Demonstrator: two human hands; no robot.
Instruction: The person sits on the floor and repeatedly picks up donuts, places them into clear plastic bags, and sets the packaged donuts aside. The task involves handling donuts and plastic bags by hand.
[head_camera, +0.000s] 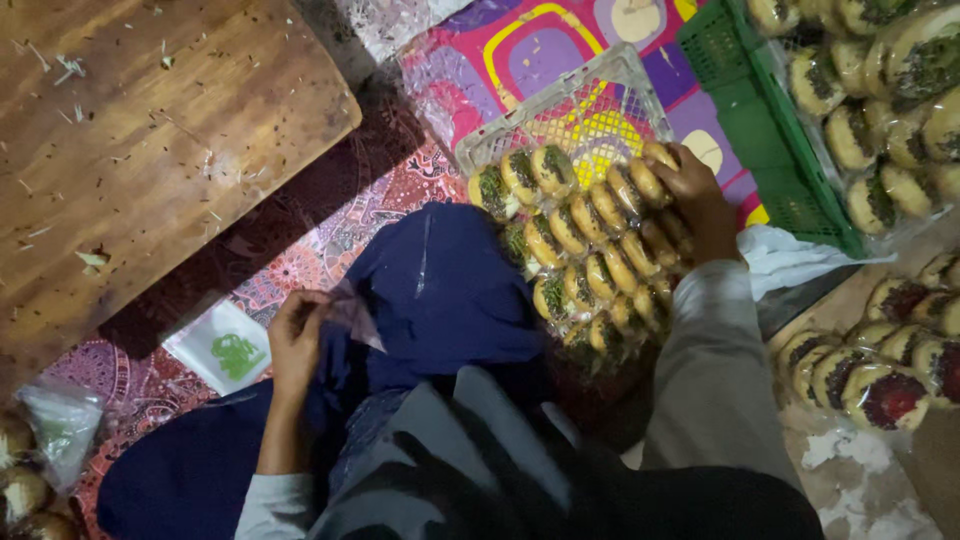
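Far to the left of the left hand, at the bottom corner, sit a few round cakes in clear bags (40, 455). Above them is a big brown wooden board (140, 150) with little crumbs on it. Just left of the left hand lies a small white packet (220, 348) with a green picture on it, flat on the red patterned mat (300, 260). The left hand (296, 340) is curled, and its fingers pinch a thin clear plastic bag (352, 318) against the dark blue cloth on the person's lap. The wrist is bent up, and the grey sleeve comes up from the bottom of the view. To the right, across the blue lap, the right arm stretches forward in its grey sleeve. The right hand (700, 200) is bent over the far end of the rows of round yellow cakes with green tops (590, 250), with its fingers closed around the end ones. The cakes stand on their edges, packed close together, in a white plastic basket (560, 110) that rests on a bright cloth with purple, pink and yellow shapes. Up and to the right of the right hand is a green plastic crate (760, 130) full of more round cakes. Below it, right of the sleeve, more cakes with dark red tops (870, 380) lie on a surface.
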